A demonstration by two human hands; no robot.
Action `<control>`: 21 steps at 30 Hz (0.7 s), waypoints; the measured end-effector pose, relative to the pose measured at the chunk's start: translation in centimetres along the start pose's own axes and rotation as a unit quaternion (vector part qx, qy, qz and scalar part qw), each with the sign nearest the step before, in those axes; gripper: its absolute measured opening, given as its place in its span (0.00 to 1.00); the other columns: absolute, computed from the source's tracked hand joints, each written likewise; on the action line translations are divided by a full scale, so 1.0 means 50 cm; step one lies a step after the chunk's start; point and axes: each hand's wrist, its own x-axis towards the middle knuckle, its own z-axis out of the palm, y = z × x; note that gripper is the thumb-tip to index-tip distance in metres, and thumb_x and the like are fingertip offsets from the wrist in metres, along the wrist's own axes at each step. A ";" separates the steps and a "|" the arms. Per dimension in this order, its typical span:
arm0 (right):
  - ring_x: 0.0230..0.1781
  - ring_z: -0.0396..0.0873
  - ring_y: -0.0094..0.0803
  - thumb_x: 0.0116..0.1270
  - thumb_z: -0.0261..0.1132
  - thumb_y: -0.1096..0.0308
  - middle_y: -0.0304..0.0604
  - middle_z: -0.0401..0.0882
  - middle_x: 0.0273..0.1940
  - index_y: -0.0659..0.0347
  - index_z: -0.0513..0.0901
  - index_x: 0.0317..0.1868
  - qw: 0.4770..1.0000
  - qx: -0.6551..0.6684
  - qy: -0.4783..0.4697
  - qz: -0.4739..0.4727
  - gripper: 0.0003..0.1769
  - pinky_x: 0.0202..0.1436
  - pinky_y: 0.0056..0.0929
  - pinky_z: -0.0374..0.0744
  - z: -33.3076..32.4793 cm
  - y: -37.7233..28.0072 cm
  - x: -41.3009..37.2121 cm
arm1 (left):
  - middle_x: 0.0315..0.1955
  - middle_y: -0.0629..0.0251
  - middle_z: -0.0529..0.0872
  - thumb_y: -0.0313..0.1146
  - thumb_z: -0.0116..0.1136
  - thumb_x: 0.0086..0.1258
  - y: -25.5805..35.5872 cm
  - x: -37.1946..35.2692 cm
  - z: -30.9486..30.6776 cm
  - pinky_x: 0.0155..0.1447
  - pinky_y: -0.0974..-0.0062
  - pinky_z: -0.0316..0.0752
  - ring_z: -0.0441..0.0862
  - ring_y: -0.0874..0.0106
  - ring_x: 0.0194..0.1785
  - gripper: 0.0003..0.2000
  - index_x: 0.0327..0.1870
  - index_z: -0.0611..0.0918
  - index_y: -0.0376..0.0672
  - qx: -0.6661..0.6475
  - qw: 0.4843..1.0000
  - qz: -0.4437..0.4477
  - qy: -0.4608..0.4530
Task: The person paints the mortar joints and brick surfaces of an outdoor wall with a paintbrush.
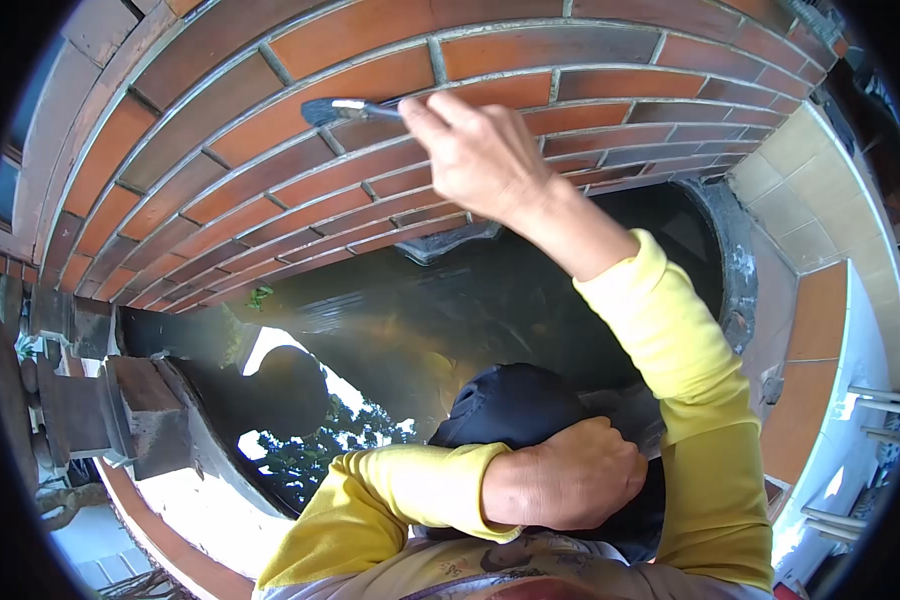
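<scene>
My right hand (485, 155) is stretched forward, its fingers closed round the dark handle of a paintbrush (355, 107). The dark bristles lie against the red brick wall (370, 45), on one of its upper rows, pointing left. My left hand (575, 475) is curled into a fist close to my body, over my dark-clothed knee (510, 405). Nothing sticks out of that fist, and its palm side is hidden.
Below the wall lies a pond of dark water (440, 320) with reflections. A grey stone rim (735, 260) curves along its right side. Tiled ledges (820, 360) stand at the right, and dark stone pillars (145, 410) at the left.
</scene>
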 end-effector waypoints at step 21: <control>0.20 0.82 0.40 0.71 0.67 0.73 0.44 0.81 0.27 0.61 0.87 0.55 0.984 -0.100 0.112 0.094 0.14 0.22 0.39 0.79 -0.141 0.070 -0.121 | 0.18 0.55 0.83 0.30 0.61 0.60 -0.004 -0.013 -0.014 0.43 0.63 0.79 0.86 0.57 0.26 0.07 0.30 0.79 0.34 -0.023 1.000 0.000 0.000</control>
